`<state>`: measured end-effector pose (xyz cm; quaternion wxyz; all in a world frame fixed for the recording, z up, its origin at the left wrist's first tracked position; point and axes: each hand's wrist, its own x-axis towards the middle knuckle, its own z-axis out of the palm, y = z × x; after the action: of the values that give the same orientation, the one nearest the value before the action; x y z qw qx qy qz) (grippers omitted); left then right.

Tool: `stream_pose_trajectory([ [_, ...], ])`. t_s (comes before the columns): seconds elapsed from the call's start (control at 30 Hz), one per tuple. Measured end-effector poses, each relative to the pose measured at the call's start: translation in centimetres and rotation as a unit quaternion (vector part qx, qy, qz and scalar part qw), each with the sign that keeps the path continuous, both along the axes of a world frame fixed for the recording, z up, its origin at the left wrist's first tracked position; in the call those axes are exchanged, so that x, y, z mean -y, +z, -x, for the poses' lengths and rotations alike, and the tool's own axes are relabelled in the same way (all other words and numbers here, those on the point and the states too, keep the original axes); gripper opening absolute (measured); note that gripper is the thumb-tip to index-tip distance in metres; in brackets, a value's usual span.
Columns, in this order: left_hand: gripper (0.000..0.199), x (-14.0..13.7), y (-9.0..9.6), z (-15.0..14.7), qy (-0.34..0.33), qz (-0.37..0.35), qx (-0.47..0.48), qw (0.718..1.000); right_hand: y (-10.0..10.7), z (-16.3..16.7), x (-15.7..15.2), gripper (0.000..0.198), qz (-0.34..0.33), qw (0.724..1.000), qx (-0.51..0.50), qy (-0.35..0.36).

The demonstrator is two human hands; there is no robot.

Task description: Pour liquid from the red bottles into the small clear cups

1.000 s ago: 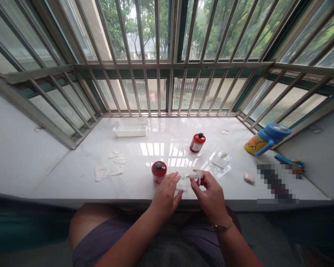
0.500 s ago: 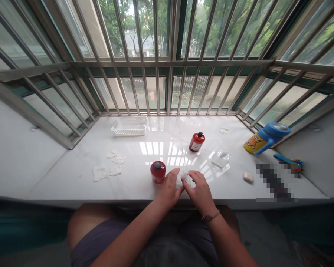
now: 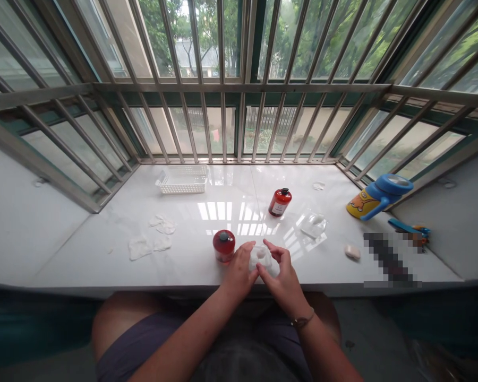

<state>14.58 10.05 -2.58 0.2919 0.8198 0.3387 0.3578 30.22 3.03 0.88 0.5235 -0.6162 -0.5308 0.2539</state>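
Near the counter's front edge lies a small translucent plastic tray (image 3: 260, 255) with a round hollow or lump in its middle; I cannot tell which. My left hand (image 3: 242, 269) grips its left side, fingers curved and thumb at the front corner. On the opposite side my right hand (image 3: 279, 270) holds it, thumb at the front and index finger raised at the back corner. The two thumb tips nearly meet. Just left of my left hand stands a red bottle (image 3: 223, 246) with a black cap. A second red bottle (image 3: 280, 202), labelled in white, stands farther back.
Clear plastic packaging (image 3: 313, 224) and a pale, soap-like lump (image 3: 352, 252) lie to the right. Beyond them are a blue-yellow flask (image 3: 378, 196), a blue-orange tool (image 3: 410, 232) and a blurred-out item. White tissues (image 3: 138, 248) and a white basket (image 3: 183, 180) are left. Window bars (image 3: 239, 87) enclose the back.
My right hand's fingers have spread from a pinch over the plastic tray to its right side, so more of the tray shows. The view has shifted slightly.
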Motion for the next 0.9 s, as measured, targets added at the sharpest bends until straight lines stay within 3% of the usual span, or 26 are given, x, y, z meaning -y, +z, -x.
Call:
stream_pose_trajectory([
  [0.17,0.07,0.0,0.2,0.1,-0.001,0.009,-0.005,1.0,-0.5,0.1,0.8,0.047,-0.002,1.0,0.001,-0.027],
  [0.37,0.072,0.1,0.5,-0.1,0.019,0.036,0.005,0.999,-1.4,-0.3,1.0,0.038,-0.026,0.998,0.002,-0.057],
  [0.6,0.072,0.0,0.7,-0.1,0.018,0.04,0.0,0.999,-1.2,1.2,0.7,0.034,-0.015,0.998,-0.064,-0.022],
  [0.9,0.074,0.2,0.5,-0.2,0.025,0.047,0.002,0.999,-1.8,0.4,1.1,0.029,-0.035,0.996,-0.039,-0.077],
])
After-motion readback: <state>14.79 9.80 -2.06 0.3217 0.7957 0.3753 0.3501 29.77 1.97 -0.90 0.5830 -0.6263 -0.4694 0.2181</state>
